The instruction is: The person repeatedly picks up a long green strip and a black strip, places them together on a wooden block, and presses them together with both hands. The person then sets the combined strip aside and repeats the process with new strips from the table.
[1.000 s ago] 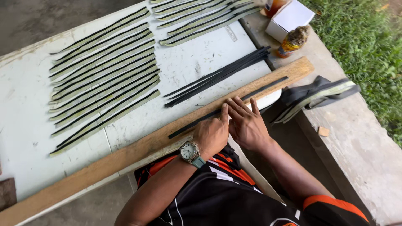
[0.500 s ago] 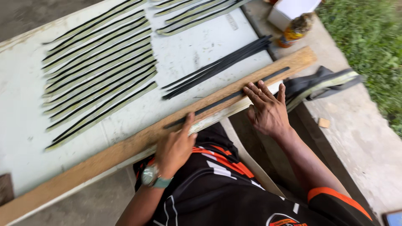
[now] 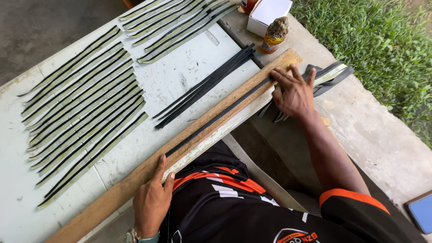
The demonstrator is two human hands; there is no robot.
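An outdoor work area: a worn, paint-scuffed white table (image 3: pixel 189 76) fills the centre and left of the view, edged by a grey concrete ledge (image 3: pixel 373 135) at 3 o'clock and a patch of green grass (image 3: pixel 382 40) at 1 o'clock. Along the table's near edge lies a long raw wooden plank (image 3: pixel 135 182), running from 7 o'clock up to 1 o'clock. On top of it rests a long thin black strip (image 3: pixel 216 120), lying lengthwise along the board.

The person's left hand (image 3: pixel 152 202) presses flat on the plank at 7 o'clock, fingers extended and gripping nothing, just beside the strip's lower end. The right hand (image 3: pixel 293 92) lies spread at 2 o'clock, fingers open and flat over the strip's upper end and the plank; it appears to press rather than pinch, though the fingertips partly hide the contact.

A loose bundle of black strips (image 3: pixel 207 83) sits on the table just beyond the plank at 12 o'clock. Rows of pale green-backed black strips (image 3: pixel 85 108) lie side by side at 9 o'clock, with a second row (image 3: pixel 180 24) at 11 o'clock. A grimy glue tin (image 3: pixel 274 33) and a white cardboard box (image 3: pixel 270 13) stand at 1 o'clock. More strips (image 3: pixel 333 74) drape over the ledge beside the right hand. A blue-screened phone (image 3: pixel 420 210) lies at 4 o'clock.
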